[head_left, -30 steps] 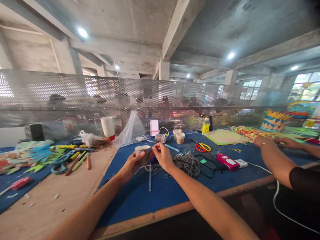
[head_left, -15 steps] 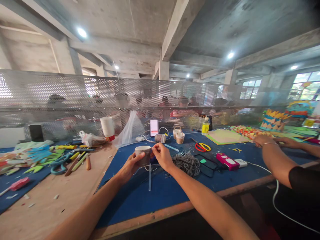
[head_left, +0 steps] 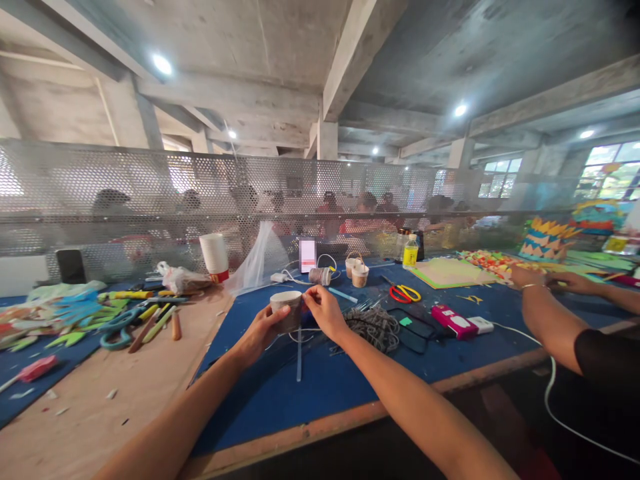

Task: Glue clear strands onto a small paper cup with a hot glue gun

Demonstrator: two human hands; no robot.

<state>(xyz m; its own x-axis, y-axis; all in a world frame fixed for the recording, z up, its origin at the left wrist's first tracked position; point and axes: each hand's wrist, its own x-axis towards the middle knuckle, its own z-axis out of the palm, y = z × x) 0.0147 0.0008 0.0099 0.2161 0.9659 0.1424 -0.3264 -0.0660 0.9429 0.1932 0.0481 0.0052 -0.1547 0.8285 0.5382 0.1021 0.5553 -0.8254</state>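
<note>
My left hand (head_left: 270, 325) is wrapped round a small paper cup (head_left: 286, 301), its outside covered in greyish-brown cord or wrapping. The cup stays upright above the blue mat. At the cup's right rim, the thumb and fingers of my right hand (head_left: 320, 308) are pinched together; whatever they pinch is too small to make out. Below the cup lies a translucent glue stick (head_left: 299, 360). A tangled heap of grey yarn (head_left: 377, 331) rests just right of my right wrist. Beyond my hands stand two small wrapped cups (head_left: 359, 275) and a spool of cord (head_left: 320, 275) on its side.
Red-and-yellow scissors (head_left: 404, 294), a pink box (head_left: 454, 322) and a yellow-labelled bottle (head_left: 411, 252) stand or lie to the right. Stacked paper cups (head_left: 213, 253), a phone (head_left: 307, 255) and blue-handled scissors (head_left: 117, 331) are leftward. A co-worker's arms (head_left: 550, 320) reach in at right.
My hands and the cup stay almost where they were. The co-worker's hands at the right have shifted slightly.
</note>
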